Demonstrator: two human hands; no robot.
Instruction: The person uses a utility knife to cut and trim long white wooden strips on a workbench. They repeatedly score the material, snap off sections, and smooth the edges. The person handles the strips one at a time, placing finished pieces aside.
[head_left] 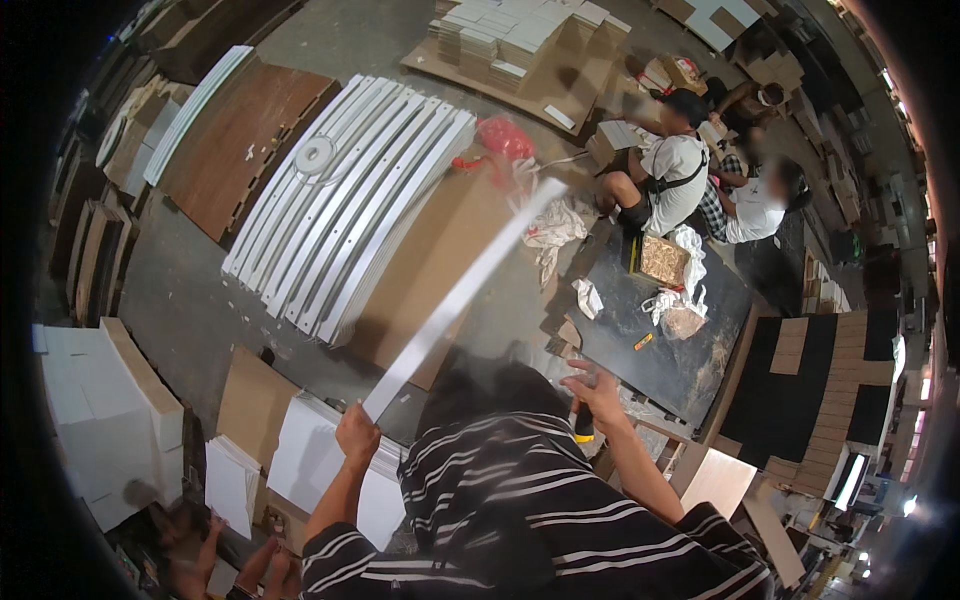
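Observation:
My left hand (pixel 357 433) grips the near end of a long, narrow white strip (pixel 462 295). The strip slants up and away to the right, its far end raised above the floor. My right hand (pixel 598 392) is beside the black-topped table, its fingers apart and partly bent. Just below it shows a black-and-yellow object (pixel 583 430); whether the hand touches it I cannot tell. Left of the strip, a row of long white slats (pixel 365 190) lies over brown board (pixel 430 260), with a white tape roll (pixel 314 155) on top.
The black table (pixel 665 350) holds an open box (pixel 662 262), crumpled white plastic and a small orange item. Two people in white tops (pixel 675 165) sit beyond it, with another farther back. Stacked white panels (pixel 100 410) stand left. At lower left, another person's arms (pixel 215 550) show near white sheets.

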